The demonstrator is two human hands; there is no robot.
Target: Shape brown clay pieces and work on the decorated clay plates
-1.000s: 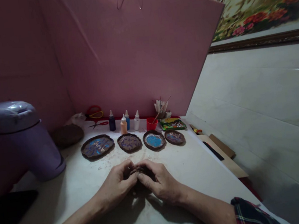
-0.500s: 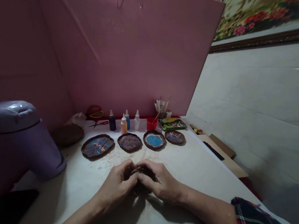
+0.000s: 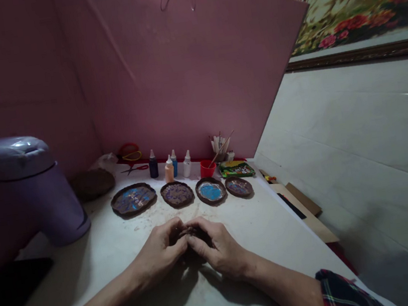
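A lump of dark brown clay point(image 3: 189, 231) is pinched between my two hands above the white table, mostly covered by the fingers. My left hand point(image 3: 167, 243) curls around its left side, thumb pressing toward the middle. From the right, my right hand point(image 3: 217, 246) grips it in the same way, and both thumb tips nearly meet on the near side. Just beyond stand several painted brown clay dishes in a row: a wide blue-streaked dish point(image 3: 133, 200), a purple-dabbed dish point(image 3: 177, 194), a dish with a blue centre point(image 3: 211, 191) and a small dish point(image 3: 239, 187).
Behind the dishes are several paint bottles point(image 3: 187, 164), a red cup point(image 3: 208, 168) with a brush, a green packet point(image 3: 236, 169) and scissors point(image 3: 135, 168). A big brown clay lump point(image 3: 93, 184) and a tall purple container point(image 3: 48, 195) stand left. Pink panels rise behind.
Almost nothing differs. Both hands keep the same grip on the clay, and the view has shifted only very slightly.
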